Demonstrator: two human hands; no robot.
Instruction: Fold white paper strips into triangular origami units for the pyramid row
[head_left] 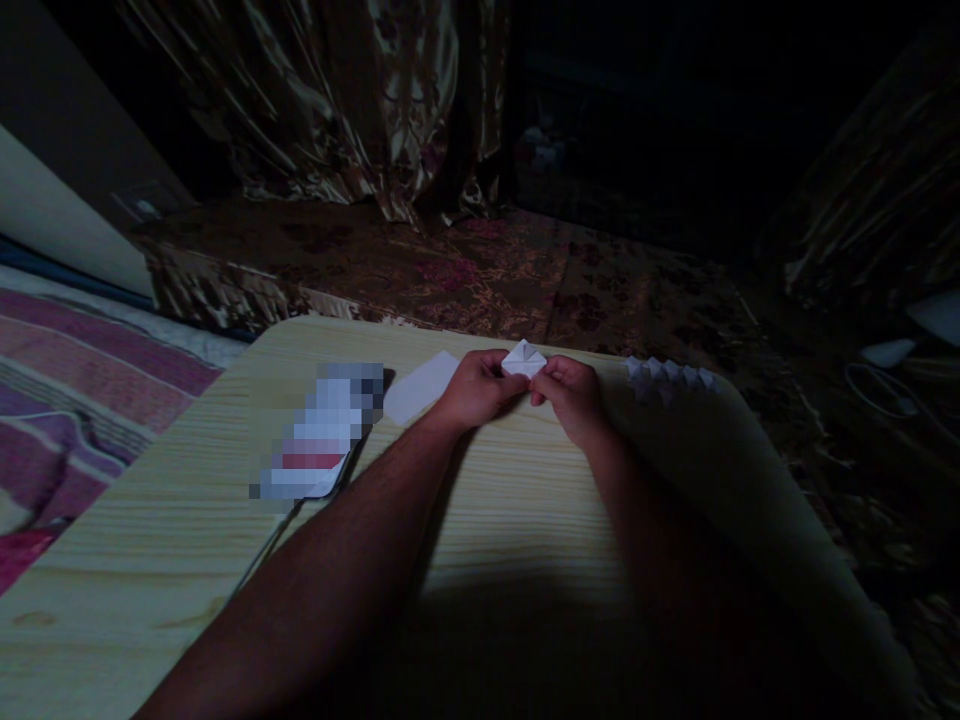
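A small piece of folded white paper, diamond-shaped at the top with crease lines across it, is held up between both hands near the far edge of the table. My left hand pinches its left side, thumb across the front. On its lower right side, the thumb and fingers of my right hand are closed. Beside my left hand lies a flat white sheet of paper. To the right of my right hand stands a row of several small folded paper pieces with pointed tops.
The light wooden table has rounded corners. A phone, its screen blurred, lies at the left with a cable running from it. Beyond are a striped bedcover, a patterned cloth and shiny curtains. The room is dark.
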